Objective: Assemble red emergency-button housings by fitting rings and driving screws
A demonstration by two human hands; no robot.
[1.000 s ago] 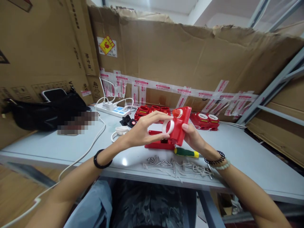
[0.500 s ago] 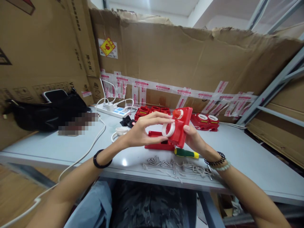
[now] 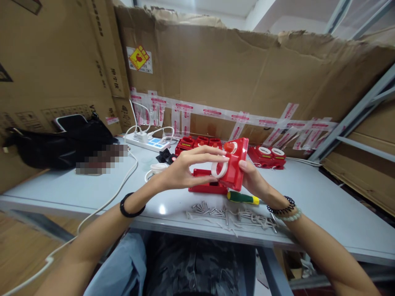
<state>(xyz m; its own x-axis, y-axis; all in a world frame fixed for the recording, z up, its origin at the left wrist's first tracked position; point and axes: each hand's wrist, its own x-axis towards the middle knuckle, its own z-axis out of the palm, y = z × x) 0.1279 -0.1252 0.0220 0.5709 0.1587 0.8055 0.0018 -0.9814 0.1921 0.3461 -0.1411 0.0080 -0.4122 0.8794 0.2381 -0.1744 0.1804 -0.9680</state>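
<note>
My right hand [image 3: 254, 177] grips a red plastic housing [image 3: 235, 166] by its right edge, thumb on the front face. The housing is tilted up above the table and carries an orange-red dome near its top. My left hand [image 3: 188, 166] pinches a white ring [image 3: 219, 168] between thumb and fingers, at the housing's lower left opening. Whether the ring is seated there I cannot tell. Below, a red open box [image 3: 203, 188] lies on the table, partly hidden by my left hand. A green and yellow screwdriver [image 3: 243, 198] lies beside it.
Several screws [image 3: 208, 209] and some pale cords [image 3: 262, 221] lie along the front edge. More red housings [image 3: 268, 157] stand at the back. A white power strip [image 3: 148, 142], black bag [image 3: 61, 142] and loose white cable [image 3: 112, 195] are on the left. Cardboard [image 3: 216, 70] walls the back.
My left index finger has come down slightly along the housing's front. Both hands still hold the ring and housing in nearly the same place. The view has shifted a little.
</note>
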